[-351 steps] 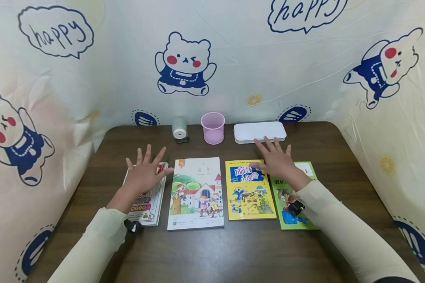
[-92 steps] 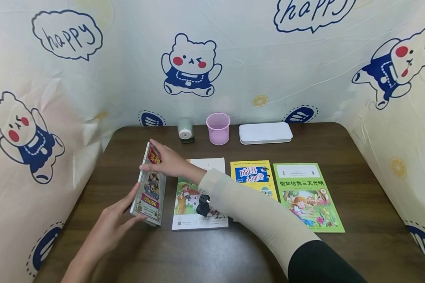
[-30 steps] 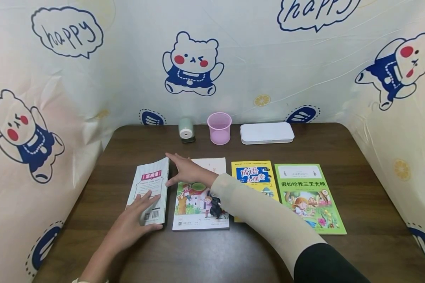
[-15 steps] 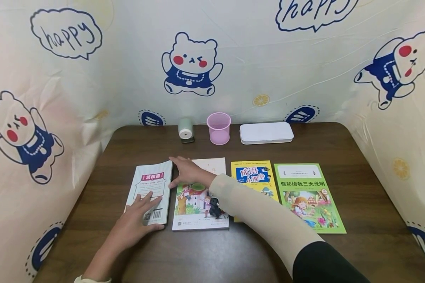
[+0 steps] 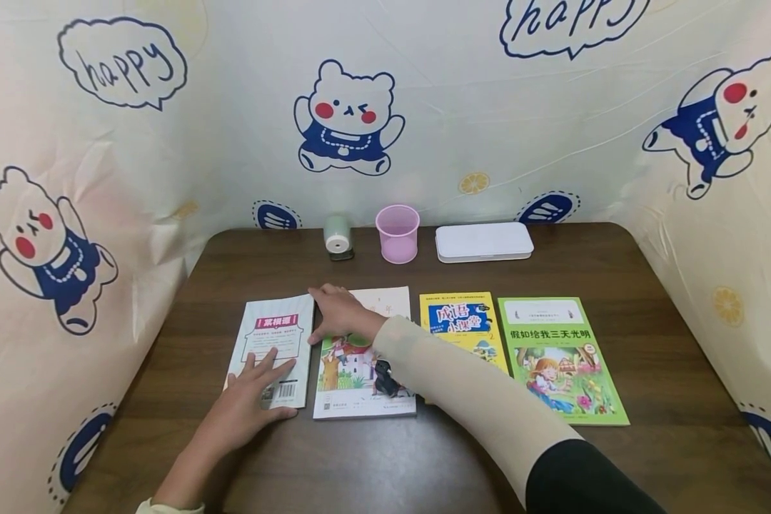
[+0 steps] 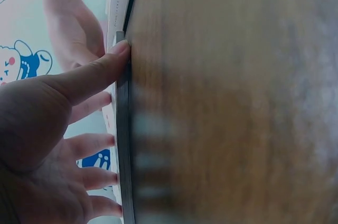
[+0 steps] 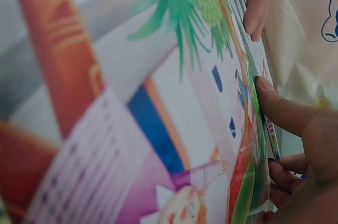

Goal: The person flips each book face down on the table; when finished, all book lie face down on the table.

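Note:
A pale book (image 5: 276, 328) lies back cover up at the left end of a row of books. My left hand (image 5: 244, 407) rests on its lower left part, fingers spread, thumb at the near edge. The left wrist view shows that thumb (image 6: 100, 73) against the book's edge. My right hand (image 5: 340, 314) reaches across the white picture book (image 5: 360, 385), thumb and fingertips at the pale book's right edge. In the right wrist view the right thumb (image 7: 285, 113) lies along that edge, its fingers partly hidden.
Farther right lie a yellow book (image 5: 456, 318), partly under my right sleeve, and a green book (image 5: 552, 364). Along the table's back stand a small green-white pencil sharpener (image 5: 338, 239), a pink cup (image 5: 398, 235) and a flat white case (image 5: 484, 241). A printed curtain surrounds the table.
The left book lay front cover up, then stood tilted between both hands. It now lies flat, back cover up. Over the last second its right side lowered slightly, and my right hand followed.

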`<state>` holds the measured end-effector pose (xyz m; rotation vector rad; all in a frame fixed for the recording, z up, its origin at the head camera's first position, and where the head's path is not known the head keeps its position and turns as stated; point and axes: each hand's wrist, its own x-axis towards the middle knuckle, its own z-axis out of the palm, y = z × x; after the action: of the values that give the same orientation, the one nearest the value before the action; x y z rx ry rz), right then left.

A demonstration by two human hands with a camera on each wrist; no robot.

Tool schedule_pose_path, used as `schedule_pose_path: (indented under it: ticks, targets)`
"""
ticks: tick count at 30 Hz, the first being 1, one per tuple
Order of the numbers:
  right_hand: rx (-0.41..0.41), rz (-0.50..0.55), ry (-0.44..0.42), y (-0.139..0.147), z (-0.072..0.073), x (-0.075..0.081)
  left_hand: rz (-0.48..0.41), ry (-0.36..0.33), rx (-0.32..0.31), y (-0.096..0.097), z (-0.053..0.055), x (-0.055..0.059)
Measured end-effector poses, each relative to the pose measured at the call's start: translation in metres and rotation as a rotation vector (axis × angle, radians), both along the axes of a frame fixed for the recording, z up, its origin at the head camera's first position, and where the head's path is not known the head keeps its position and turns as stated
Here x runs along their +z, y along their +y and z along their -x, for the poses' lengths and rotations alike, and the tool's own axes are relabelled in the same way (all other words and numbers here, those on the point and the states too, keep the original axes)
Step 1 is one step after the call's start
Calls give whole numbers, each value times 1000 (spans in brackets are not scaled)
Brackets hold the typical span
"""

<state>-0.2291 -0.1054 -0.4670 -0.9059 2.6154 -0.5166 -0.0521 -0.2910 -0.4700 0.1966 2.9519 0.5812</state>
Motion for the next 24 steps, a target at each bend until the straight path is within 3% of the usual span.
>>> schedule_pose_path:
  ticks: [11, 24]
  targets:
    - [9, -72, 16, 0, -1, 4, -3, -45, 4, -1, 1, -1]
    - [5, -72, 14, 0, -1, 6, 18, -53, 5, 1, 2, 2]
